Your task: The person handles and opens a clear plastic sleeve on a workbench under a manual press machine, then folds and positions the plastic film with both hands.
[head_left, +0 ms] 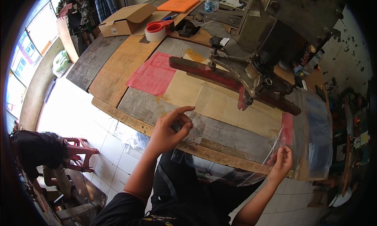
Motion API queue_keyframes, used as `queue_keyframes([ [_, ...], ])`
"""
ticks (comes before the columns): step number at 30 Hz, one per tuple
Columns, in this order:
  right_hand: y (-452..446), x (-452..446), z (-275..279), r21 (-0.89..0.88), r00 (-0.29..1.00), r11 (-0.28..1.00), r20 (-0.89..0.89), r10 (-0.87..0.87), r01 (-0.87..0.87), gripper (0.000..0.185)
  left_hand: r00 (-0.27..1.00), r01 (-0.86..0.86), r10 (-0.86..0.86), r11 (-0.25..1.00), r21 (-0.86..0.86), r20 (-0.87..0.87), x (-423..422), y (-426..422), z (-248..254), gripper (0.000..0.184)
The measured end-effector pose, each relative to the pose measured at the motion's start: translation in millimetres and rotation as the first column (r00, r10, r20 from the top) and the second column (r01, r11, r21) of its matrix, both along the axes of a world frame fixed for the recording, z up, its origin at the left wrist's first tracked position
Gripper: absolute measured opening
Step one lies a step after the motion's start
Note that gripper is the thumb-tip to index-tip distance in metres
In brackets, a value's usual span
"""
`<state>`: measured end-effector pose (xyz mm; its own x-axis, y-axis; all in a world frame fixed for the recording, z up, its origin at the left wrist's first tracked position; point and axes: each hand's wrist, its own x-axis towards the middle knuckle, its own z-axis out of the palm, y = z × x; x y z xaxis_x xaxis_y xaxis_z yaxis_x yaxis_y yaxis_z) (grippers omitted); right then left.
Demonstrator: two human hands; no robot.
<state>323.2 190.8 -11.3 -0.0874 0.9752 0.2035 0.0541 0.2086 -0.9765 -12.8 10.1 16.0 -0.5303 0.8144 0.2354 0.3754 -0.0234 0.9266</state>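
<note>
Clear plastic film (257, 173) hangs over the front edge of the work table, its glossy folds running up to my right hand (281, 163). That hand is closed, pinching the film between thumb and fingers. My left hand (171, 130) is raised over the table's front edge, with index finger and thumb apart and the other fingers curled. More transparent film lies beside its thumb; I see no grip on it. In front of both hands is a tan sheet (231, 108) on the grey bed, under the press's long red-brown metal bar (196, 68).
The press head (271, 81) overhangs the bed. A pink sheet (151, 75) lies left, a stack of clear plastic (319, 159) right. Behind are a tape dispenser (156, 30), cardboard box (127, 20) and water bottle (211, 3). Another person (39, 151) is at lower left beside a red stool (80, 151).
</note>
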Motion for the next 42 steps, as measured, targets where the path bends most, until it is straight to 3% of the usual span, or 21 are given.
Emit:
queue_keyframes([
  [42, -0.6, -0.6, 0.9, 0.001, 1.000, 1.000, -0.004, 0.001, -0.001, 0.016, 1.000, 0.013, -0.013, 0.999, 0.031, -0.014, -1.6, 1.3, -6.8, 0.040],
])
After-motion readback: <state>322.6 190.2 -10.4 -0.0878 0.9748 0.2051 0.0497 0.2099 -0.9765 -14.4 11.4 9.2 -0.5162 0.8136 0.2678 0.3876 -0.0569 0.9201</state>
